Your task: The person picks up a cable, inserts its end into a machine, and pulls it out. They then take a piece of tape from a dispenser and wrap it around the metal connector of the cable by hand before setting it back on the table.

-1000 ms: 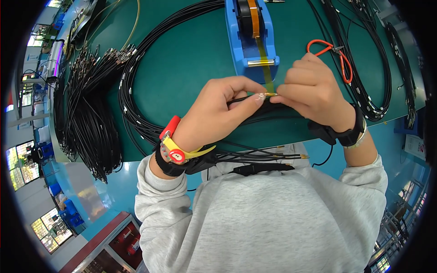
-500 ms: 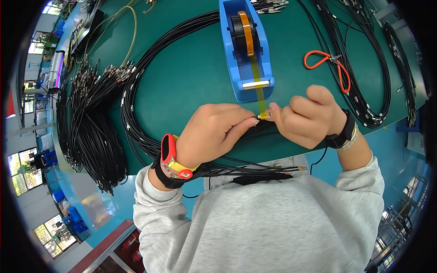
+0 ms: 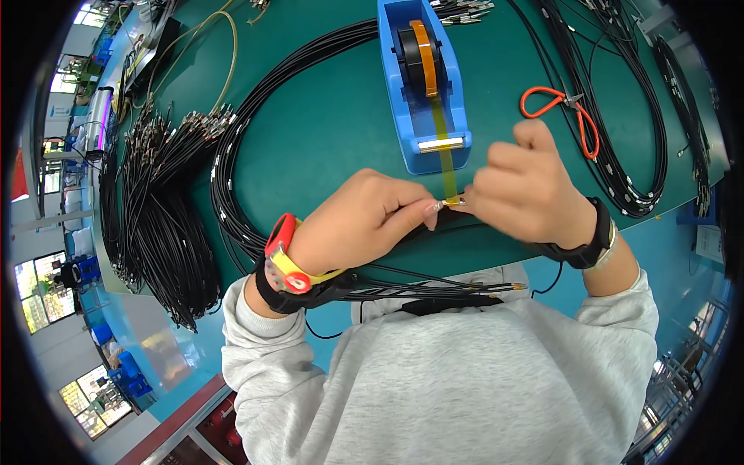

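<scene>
My left hand pinches a thin black cable by its metal connector, just in front of the tape dispenser. A strip of amber see-through tape runs from the blue tape dispenser down to that connector and sticks to it. My right hand is curled closed, its fingertips at the connector's right end where the tape meets it; its thumb is mostly hidden. Under my left wrist several black cables with brass-coloured tips reach over the table's near edge.
Red-handled cutters lie to the right of the dispenser, against a coil of black cables. A larger coil curves round on the left, next to a thick cable bundle. The green table's near edge runs close to my body.
My right hand has turned and risen slightly, its thumb rolling out of sight behind the fingers. My left hand has shifted slightly, still pinching the connector. The tape remains stuck to it.
</scene>
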A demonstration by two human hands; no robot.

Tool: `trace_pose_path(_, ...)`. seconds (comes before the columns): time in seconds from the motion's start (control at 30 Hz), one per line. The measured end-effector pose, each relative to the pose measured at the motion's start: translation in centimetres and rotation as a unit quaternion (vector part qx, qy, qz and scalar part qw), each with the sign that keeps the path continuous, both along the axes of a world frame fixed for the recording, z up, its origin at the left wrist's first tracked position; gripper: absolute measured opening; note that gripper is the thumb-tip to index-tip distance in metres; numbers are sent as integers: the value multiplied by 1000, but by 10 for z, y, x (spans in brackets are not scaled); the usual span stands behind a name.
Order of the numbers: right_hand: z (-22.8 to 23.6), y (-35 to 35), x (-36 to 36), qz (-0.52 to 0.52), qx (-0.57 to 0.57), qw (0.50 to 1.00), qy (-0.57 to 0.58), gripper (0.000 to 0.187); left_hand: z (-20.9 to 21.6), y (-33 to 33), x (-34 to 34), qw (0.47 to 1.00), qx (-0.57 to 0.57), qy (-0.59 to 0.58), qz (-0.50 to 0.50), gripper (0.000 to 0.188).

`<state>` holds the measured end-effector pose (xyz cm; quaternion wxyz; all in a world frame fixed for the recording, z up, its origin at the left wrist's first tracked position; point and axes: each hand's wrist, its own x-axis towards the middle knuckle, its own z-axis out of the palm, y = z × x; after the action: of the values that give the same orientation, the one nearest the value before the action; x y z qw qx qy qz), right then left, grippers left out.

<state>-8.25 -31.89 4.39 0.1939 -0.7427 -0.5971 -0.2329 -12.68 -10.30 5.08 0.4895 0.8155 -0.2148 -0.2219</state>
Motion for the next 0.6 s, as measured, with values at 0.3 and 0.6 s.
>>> trace_pose_path(0.3, -19, -4, -8, 14, 61, 969, -239, 15, -3, -4, -15, 914, 153, -375, -16, 13)
trace_pose_path(0.6, -8, -7, 0, 17, 49, 982, -181, 17, 8, -6, -8, 874, 205, -439, -20, 11)
